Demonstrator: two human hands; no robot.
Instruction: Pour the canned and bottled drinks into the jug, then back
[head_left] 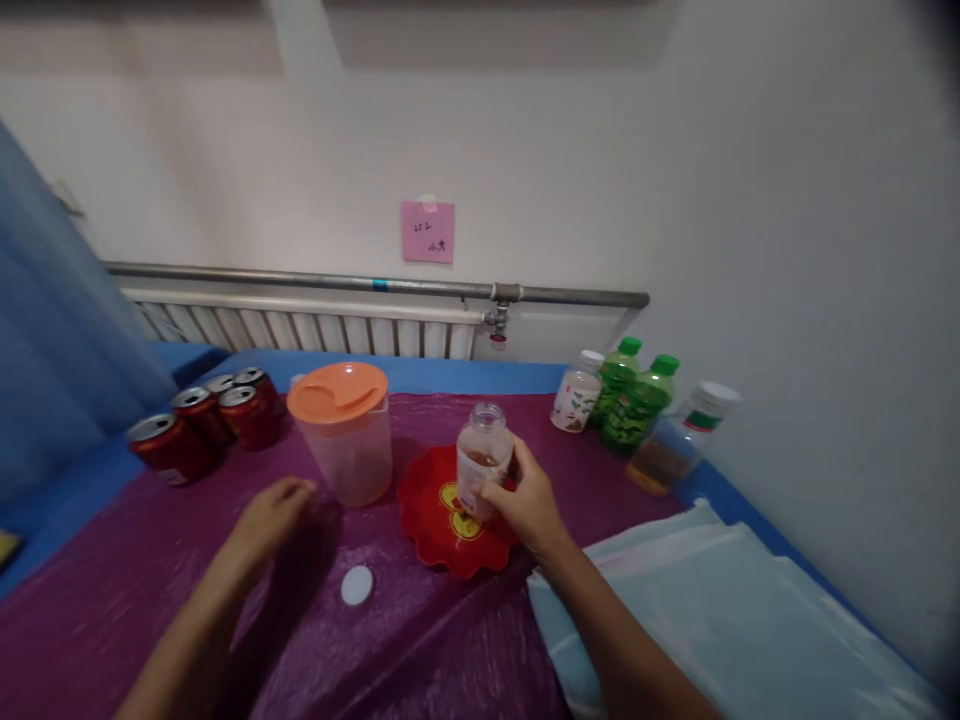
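Observation:
My right hand (529,500) is wrapped around an uncapped clear bottle (480,465) with a printed label and brownish contents. The bottle is upright over a red scalloped plate (426,510) with yellow designs; whether it touches the plate I cannot tell. Over the purple sheet (420,640), my left hand (274,515) hovers with nothing visible in it, its fingers loosely stretched toward a clear pitcher (352,460) with an orange lid. A round white cap (357,585) lies on the sheet in front of the plate, between my arms.
Several red cans (176,450) stand at the left. At the back right are a capped labelled bottle (576,395), two green bottles (637,400) and a tilted-looking bottle with amber liquid (664,455). Light blue folded sheets (690,610) cover the right front. A radiator (360,332) runs along the wall.

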